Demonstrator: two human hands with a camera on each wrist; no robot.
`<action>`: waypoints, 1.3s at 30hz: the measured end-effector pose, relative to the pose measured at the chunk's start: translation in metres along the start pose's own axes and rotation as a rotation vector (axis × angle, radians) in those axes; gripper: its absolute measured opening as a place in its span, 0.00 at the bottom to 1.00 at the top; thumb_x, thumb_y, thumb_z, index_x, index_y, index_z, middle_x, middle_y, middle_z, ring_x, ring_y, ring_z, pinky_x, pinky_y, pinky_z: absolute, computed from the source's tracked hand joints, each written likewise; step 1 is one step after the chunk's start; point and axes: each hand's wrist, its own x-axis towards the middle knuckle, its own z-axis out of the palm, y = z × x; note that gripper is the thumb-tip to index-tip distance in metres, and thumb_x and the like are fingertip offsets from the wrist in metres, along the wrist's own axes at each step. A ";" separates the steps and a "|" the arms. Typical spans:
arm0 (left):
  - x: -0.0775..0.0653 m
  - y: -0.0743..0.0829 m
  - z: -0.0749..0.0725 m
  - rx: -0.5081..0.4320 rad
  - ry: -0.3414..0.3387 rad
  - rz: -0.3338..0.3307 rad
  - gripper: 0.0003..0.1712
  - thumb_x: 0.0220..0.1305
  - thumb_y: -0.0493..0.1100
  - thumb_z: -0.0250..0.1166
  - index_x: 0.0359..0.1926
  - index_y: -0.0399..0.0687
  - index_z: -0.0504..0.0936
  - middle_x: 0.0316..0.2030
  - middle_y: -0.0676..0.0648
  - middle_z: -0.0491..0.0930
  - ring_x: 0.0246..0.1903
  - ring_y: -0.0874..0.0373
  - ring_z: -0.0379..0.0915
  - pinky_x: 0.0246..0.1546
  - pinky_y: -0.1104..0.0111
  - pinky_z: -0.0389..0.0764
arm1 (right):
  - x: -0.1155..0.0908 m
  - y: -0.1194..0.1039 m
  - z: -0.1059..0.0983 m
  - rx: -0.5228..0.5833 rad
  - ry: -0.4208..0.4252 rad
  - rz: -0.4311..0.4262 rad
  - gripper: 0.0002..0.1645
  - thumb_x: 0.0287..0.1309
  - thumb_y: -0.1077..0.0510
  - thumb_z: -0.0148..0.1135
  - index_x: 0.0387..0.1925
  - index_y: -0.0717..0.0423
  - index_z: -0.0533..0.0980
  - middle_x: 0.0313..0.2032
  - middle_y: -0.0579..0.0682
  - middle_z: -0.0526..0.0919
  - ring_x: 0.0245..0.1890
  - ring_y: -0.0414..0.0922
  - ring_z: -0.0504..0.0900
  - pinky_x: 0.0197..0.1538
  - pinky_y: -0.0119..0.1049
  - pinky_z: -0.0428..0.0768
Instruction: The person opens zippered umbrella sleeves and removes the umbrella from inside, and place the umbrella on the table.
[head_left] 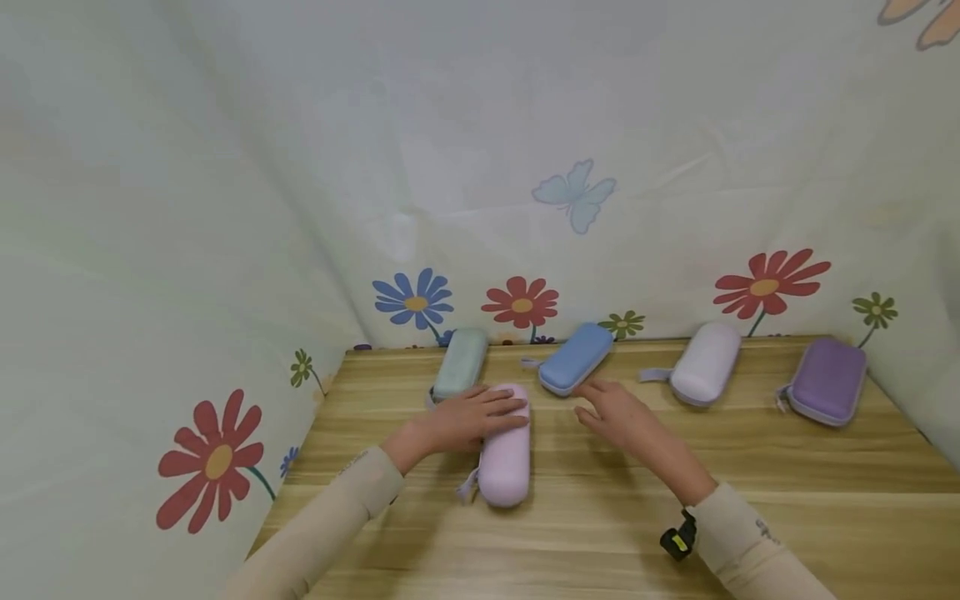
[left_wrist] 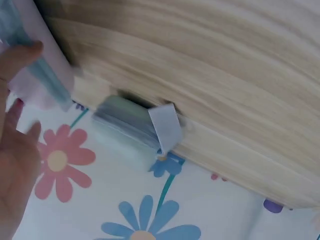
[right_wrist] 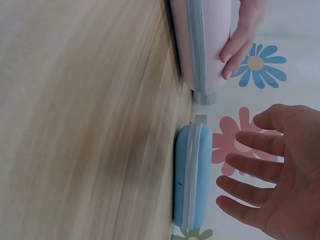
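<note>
A pink zippered hard case [head_left: 506,471] lies lengthwise on the wooden table, its strap at the near left end. My left hand [head_left: 463,418] holds it from the left, fingers laid over its top. In the left wrist view the thumb [left_wrist: 25,57] sits against the case's zipper side. My right hand [head_left: 618,418] hovers with spread, relaxed fingers just in front of a blue zippered case [head_left: 577,358]. The right wrist view shows nothing in that palm. A pale green case [head_left: 461,365] lies behind my left hand, partly covered by it.
Farther right along the back edge lie a white case [head_left: 707,365] with a strap and a purple case [head_left: 828,382]. A flower-printed curtain [head_left: 450,167] rises behind and beside the wooden table [head_left: 600,533]. A black band [head_left: 678,537] is at my right wrist.
</note>
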 end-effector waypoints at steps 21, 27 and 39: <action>0.005 0.036 0.014 -0.208 0.032 -0.147 0.53 0.70 0.70 0.56 0.83 0.59 0.41 0.82 0.49 0.40 0.79 0.44 0.40 0.73 0.42 0.54 | -0.015 0.009 0.003 -0.016 0.028 0.036 0.13 0.69 0.59 0.61 0.49 0.62 0.82 0.51 0.61 0.83 0.52 0.59 0.82 0.55 0.54 0.79; 0.001 0.027 0.016 -0.223 -0.012 0.032 0.48 0.75 0.63 0.53 0.82 0.62 0.35 0.82 0.52 0.34 0.80 0.44 0.33 0.75 0.45 0.50 | -0.027 0.009 0.009 -0.058 -0.014 0.081 0.04 0.64 0.62 0.64 0.32 0.54 0.81 0.33 0.48 0.80 0.31 0.43 0.78 0.37 0.40 0.79; 0.007 0.041 0.013 -0.281 0.015 -0.063 0.48 0.76 0.59 0.55 0.83 0.60 0.36 0.82 0.52 0.34 0.79 0.42 0.42 0.76 0.53 0.53 | -0.031 -0.014 0.030 -0.049 0.004 0.213 0.10 0.61 0.51 0.71 0.29 0.51 0.83 0.26 0.44 0.82 0.24 0.39 0.77 0.30 0.40 0.78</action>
